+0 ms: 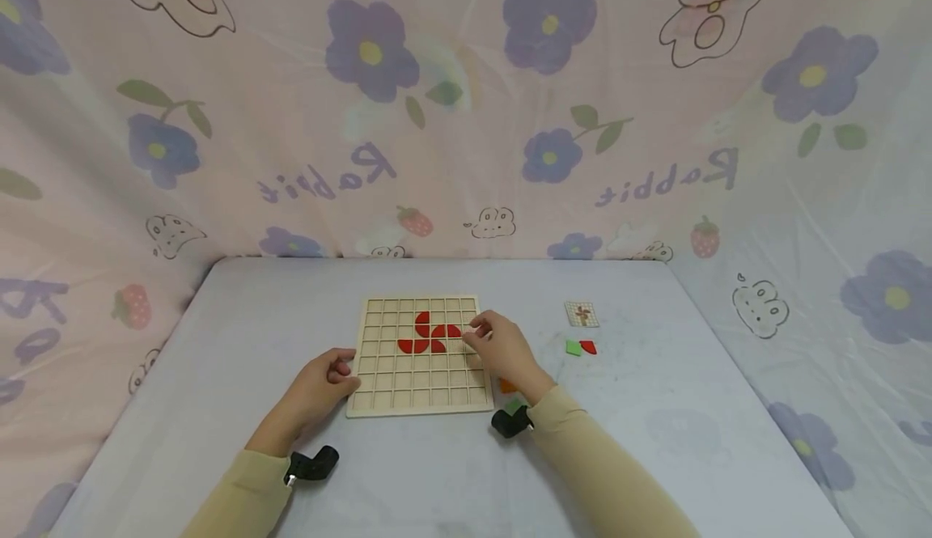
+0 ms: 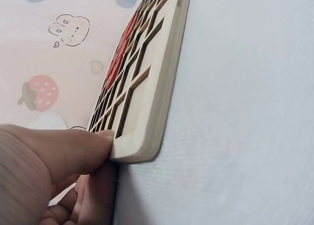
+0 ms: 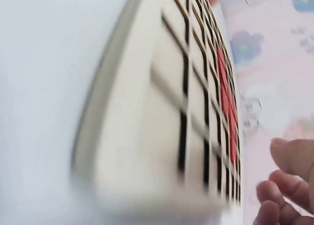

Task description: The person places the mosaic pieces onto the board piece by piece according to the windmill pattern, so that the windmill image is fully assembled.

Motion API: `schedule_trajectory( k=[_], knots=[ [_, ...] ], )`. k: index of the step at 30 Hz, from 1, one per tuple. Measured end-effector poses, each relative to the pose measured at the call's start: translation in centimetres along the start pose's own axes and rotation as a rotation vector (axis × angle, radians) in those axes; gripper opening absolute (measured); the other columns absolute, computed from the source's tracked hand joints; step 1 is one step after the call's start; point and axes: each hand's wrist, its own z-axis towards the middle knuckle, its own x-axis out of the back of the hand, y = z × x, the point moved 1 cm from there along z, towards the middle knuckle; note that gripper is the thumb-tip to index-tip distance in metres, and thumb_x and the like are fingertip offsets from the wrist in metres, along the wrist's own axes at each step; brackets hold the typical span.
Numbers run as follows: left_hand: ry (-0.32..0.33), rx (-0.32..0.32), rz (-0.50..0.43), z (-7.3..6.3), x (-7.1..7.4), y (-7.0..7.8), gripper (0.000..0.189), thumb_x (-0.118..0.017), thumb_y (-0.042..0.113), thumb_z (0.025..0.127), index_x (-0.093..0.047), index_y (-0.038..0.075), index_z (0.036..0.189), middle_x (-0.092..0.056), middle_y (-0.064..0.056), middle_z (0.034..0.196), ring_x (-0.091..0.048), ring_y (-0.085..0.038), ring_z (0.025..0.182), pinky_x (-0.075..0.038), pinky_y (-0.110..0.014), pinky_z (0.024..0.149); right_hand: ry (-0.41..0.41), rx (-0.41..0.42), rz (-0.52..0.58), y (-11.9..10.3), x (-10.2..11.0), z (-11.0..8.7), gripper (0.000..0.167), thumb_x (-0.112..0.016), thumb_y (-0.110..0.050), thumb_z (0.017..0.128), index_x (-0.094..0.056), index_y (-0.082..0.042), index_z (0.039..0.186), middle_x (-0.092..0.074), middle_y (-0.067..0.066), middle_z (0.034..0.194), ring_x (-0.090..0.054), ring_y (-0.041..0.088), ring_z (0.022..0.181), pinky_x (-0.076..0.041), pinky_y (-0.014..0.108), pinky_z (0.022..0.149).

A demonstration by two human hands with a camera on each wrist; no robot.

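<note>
A square wooden grid board [image 1: 422,399] lies on the table, with several red curved pieces [image 1: 422,345] set in its middle cells. My left hand [image 1: 317,388] grips the board's left edge. In the left wrist view, the thumb [image 2: 73,154] presses on the rim while the other fingers curl against its side. Over the board's right edge is my right hand [image 1: 502,352], its fingers loosely bent. Nothing shows between the right thumb and fingers [image 3: 284,193] in the right wrist view. The red pieces [image 3: 225,97] appear there edge-on.
Right of the board lie a small pattern card [image 1: 582,314], a green square piece [image 1: 574,348] and a red piece [image 1: 588,347]. An orange piece [image 1: 506,387] and another green piece [image 1: 514,406] are partly hidden by the right arm. A patterned curtain [image 1: 451,133] stands behind the table.
</note>
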Motion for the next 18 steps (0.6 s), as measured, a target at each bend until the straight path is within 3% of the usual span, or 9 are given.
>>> schedule_trajectory(
  k=[8, 18],
  knots=[
    [-0.003, 0.008, -0.002, -0.3, 0.0, 0.0, 0.052, -0.069, 0.009, 0.088, -0.050, 0.001, 0.135, -0.050, -0.009, 0.102, -0.052, -0.018, 0.086, -0.045, -0.028, 0.070, 0.122, -0.140, -0.019, 5.4, 4.5, -0.6, 0.033, -0.067, -0.037, 0.091, -0.062, -0.014, 0.113, -0.059, -0.001, 0.097, -0.055, 0.018, 0.087, -0.046, 0.031, 0.067],
    [0.010, -0.004, 0.000, -0.2, 0.0, 0.2, 0.051, -0.069, 0.006, 0.087, -0.051, 0.000, 0.134, -0.051, -0.009, 0.102, -0.053, -0.018, 0.087, -0.045, -0.026, 0.068, 0.173, -0.138, -0.062, 10.2, 10.2, -2.7, 0.040, -0.064, -0.036, 0.094, -0.059, -0.006, 0.120, -0.059, 0.009, 0.106, -0.054, 0.027, 0.099, -0.044, 0.041, 0.081]
  ],
)
